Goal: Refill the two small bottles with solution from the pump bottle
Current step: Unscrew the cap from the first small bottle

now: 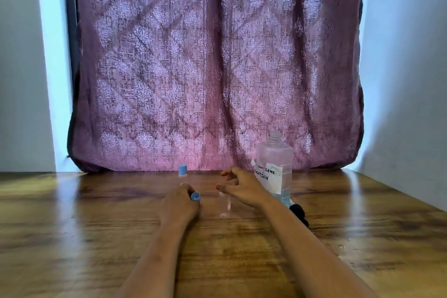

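Left hand (180,203) grips a blue cap (195,196), freeing the open small bottle (225,204) on the bench (96,225). Right hand (242,187) hovers loosely open above it; capped bottle (183,175) and uncapped pump bottle (274,167) stand nearby.

Black pump head (299,213): mostly hidden behind the right forearm
Label (269,176): first word covered by right hand (244,187)
Forearms: cut off at bottom edge

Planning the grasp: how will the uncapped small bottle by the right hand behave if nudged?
The uncapped small bottle is slim, upright and looks nearly empty, so probably light and tippy. Its clear plastic wall looks smooth, perhaps slippery. With its blue cap in the left hand, any contents would spill.
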A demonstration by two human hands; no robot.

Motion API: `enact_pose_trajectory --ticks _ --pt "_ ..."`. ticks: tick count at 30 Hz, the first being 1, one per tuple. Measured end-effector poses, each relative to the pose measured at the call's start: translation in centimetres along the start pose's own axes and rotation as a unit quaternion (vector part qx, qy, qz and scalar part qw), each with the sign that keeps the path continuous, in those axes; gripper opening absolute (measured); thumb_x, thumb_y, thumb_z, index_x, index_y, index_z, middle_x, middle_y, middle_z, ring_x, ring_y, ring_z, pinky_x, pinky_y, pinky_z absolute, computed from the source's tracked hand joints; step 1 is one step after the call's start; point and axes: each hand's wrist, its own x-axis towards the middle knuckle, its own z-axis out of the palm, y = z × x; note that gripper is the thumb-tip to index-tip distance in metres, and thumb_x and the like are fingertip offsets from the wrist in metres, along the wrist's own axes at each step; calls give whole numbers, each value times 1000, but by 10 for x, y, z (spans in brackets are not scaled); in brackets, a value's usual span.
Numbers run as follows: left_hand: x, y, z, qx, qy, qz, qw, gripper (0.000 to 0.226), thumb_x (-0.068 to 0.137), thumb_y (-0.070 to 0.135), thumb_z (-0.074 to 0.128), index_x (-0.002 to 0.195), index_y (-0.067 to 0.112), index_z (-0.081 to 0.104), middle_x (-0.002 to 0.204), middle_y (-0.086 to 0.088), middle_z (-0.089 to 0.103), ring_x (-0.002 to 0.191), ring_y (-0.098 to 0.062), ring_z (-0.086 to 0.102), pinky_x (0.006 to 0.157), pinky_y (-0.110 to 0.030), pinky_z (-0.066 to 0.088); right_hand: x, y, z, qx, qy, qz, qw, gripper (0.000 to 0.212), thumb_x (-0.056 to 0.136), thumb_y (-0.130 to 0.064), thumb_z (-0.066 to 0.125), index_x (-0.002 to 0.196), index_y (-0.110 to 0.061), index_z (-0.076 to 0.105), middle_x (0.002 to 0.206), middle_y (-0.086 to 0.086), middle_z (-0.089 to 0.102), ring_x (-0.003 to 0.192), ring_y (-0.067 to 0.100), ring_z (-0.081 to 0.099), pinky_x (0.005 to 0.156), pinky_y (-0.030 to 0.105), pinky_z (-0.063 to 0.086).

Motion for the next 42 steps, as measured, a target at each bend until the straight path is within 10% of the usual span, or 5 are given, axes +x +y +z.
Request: enact_pose_trajectory --ticks 26,34,42 --pt "12 -26 -7 110 10 -194 975 35 82 24 61 116 18 58 123 -11 59 116 -30 54 98 -42 40 3 7 2 -21 -59 7 998 26 79 -27 75 100 -15 64 98 5 64 98 22 62 89 35 50" --pt "8 -15 -11 160 31 -92 982 44 87 26 53 129 15 45 132 -13 49 125 -30 44 107 -42 35 4 9 2 -18 -66 3 998 29 79 -26 74 103 -13 64 100 7 65 100 23 62 93 39 50" --pt "-8 25 15 -166 -82 89 979 48 80 8 62 126 21 53 124 0 58 110 -19 56 94 -35 48 4 9 2 -13 -65 -6 998 19 81 -27 73 95 -22 60 85 -13 59 82 5 57 72 16 44"
